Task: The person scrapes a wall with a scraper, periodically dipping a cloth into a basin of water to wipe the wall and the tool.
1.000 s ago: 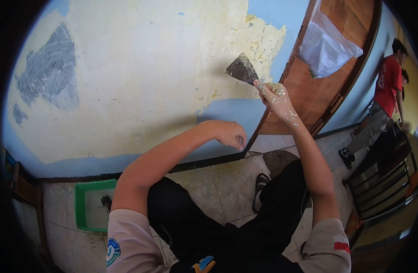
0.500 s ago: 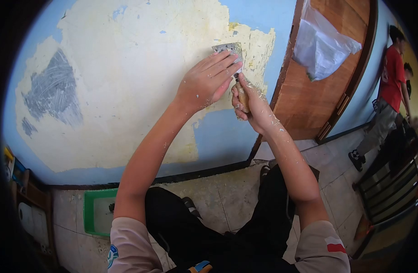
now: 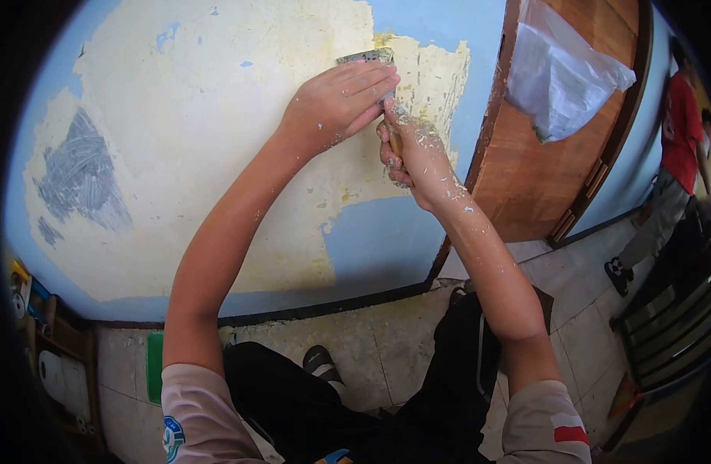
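Note:
My right hand [image 3: 417, 151], speckled with paint flakes, is wrapped round the handle of a scraper [image 3: 369, 56]. The scraper's wide blade lies against the upper part of the wall [image 3: 216, 155], where blue paint is stripped down to a cream layer. My left hand [image 3: 340, 100] lies flat over the blade, its fingers stretched out and covering most of it. Ragged yellowish patches show just right of the blade.
A white plastic bag [image 3: 564, 77] hangs on the brown door [image 3: 541, 178] at the right. A person in a red shirt [image 3: 682, 124] stands beyond it, near a dark metal chair [image 3: 673, 325]. A green tub [image 3: 154, 367] and a wooden shelf [image 3: 65, 340] are lower left.
My left hand has risen from low at the wall onto the blade. The scraper has gone from held away to against the wall, then slightly up and left.

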{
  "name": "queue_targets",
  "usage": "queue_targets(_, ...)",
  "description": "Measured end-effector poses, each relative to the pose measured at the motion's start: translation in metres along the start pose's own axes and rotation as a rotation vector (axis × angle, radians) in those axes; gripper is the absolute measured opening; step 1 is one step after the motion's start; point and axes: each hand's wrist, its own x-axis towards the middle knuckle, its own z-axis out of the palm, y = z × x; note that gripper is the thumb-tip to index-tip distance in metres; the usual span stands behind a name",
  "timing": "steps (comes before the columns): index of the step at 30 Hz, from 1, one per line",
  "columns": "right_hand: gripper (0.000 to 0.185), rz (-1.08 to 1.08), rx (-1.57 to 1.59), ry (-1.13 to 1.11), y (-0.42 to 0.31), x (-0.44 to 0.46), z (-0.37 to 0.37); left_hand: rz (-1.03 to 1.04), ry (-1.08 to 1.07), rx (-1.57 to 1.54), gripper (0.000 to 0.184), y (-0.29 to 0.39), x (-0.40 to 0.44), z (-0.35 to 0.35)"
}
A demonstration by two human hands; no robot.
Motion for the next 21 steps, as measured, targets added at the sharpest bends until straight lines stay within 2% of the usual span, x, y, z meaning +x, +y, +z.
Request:
queue_targets(13, 0.048, -0.109, 0.039, 0.059, 0.022, 0.012, 0.015, -0.001, -0.007, -0.034, 0.045, -0.009, -0.010, 0.001)
queue_targets(21, 0.044, -0.087, 0.211, 0.052, 0.012, 0.011, 0.029, -0.001, -0.013, -0.038, 0.044, -0.020, -0.006, -0.001)
